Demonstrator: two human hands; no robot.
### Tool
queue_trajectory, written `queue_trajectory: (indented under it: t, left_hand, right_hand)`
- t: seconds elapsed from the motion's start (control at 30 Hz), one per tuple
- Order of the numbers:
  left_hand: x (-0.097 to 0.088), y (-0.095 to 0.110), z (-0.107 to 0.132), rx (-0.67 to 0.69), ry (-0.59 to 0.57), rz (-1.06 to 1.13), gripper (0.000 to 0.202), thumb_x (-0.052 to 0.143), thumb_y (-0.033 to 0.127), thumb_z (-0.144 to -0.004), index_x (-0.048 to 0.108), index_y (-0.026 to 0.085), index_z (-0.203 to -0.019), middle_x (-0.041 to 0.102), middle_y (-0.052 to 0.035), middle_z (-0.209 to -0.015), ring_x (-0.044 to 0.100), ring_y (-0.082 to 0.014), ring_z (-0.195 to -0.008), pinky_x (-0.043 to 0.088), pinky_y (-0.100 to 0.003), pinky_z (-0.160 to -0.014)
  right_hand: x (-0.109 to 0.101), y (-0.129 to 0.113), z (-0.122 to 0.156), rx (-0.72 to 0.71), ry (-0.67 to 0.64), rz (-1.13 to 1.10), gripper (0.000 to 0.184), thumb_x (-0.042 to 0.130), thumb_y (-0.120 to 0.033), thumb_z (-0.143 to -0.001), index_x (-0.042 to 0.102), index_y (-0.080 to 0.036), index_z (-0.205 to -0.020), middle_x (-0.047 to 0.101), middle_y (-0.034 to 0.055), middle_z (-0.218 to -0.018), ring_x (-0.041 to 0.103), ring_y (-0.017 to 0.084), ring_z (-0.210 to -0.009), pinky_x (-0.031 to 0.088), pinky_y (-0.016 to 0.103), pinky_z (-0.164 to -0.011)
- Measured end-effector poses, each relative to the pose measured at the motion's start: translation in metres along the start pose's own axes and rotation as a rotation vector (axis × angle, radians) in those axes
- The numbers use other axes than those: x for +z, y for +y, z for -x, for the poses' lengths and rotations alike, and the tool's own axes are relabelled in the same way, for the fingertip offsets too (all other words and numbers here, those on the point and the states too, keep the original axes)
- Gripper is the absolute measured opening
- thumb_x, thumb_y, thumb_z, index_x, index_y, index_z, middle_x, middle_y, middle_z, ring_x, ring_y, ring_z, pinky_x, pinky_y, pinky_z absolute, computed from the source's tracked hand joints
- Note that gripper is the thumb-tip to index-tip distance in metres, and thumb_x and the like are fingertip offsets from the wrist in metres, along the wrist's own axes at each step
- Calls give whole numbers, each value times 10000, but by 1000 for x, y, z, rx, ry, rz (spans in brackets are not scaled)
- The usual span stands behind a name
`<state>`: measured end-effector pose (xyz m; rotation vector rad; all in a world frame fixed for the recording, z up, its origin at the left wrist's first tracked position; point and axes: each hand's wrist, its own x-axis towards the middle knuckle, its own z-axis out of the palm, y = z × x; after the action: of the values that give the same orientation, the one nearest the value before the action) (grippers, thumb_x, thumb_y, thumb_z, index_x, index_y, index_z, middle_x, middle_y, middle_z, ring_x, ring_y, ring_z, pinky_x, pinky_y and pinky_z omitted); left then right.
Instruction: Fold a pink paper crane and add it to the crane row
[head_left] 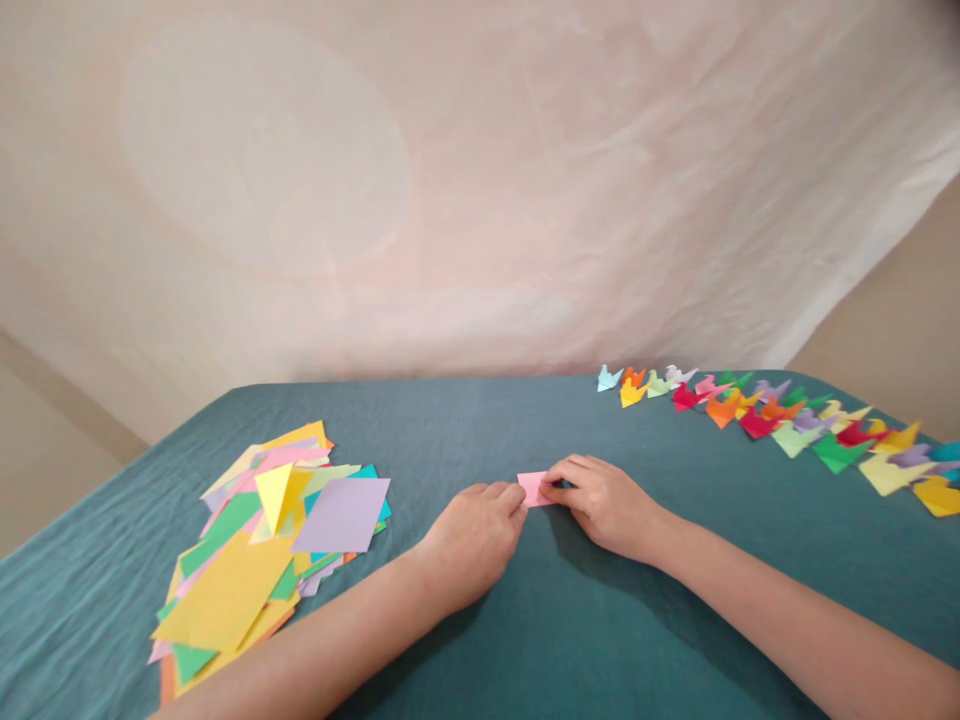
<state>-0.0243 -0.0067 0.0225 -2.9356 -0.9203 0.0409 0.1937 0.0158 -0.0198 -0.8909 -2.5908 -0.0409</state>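
A small folded piece of pink paper (533, 489) lies at the middle of the table, between my two hands. My left hand (480, 535) is at its left edge, palm down, with the fingers bent together and the tips touching the paper. From the right, my right hand (600, 503) pinches the paper's other edge between thumb and fingers. The ends of the paper are partly covered by my fingertips.
To the left is a loose pile of coloured paper sheets (225, 590), topped by a lilac sheet (343, 515) and a folded yellow piece (274, 495). Rows of folded paper birds (795, 425) stand at the right on the dark green tablecloth (465, 430).
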Motion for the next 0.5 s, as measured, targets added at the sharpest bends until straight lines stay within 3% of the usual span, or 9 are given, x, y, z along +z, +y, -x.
queue_trajectory:
  t: [0.13, 0.27, 0.4, 0.5]
  left_hand:
    - [5, -5, 2, 13, 36, 73, 253, 438, 79, -819, 557, 131, -1036, 582, -93, -988, 548, -215, -935, 452, -346, -833]
    - [15, -14, 4, -22, 171, 195, 260, 415, 89, -837, 593, 177, -1005, 601, -47, -1022, 559, -184, -920, 442, -325, -846]
    - [21, -19, 4, -44, 256, 248, 264, 385, 89, -838, 597, 166, -975, 608, -60, -978, 564, -174, -890, 449, -322, -822]
    - [21, -18, 2, -9, 262, 232, 275, 396, 110, -853, 562, 175, -1063, 581, -72, -1037, 531, -189, -980, 435, -345, -861]
  right_hand:
    - [-1, -1, 0, 0, 3, 4, 240, 459, -64, -832, 652, -190, -902, 603, 72, -963, 510, 184, -889, 430, 327, -755]
    - [-2, -3, 0, 30, -11, 1, 224, 458, -88, -851, 652, -194, -888, 605, 65, -963, 518, 180, -889, 434, 326, -762]
    - [-2, -3, 0, 21, -10, 6, 230, 455, -95, -859, 657, -200, -892, 606, 64, -963, 523, 178, -894, 439, 328, -774]
    - [-2, -3, 0, 14, -1, 19, 234, 454, -98, -862, 659, -199, -915, 607, 68, -963, 525, 179, -897, 444, 331, -777]
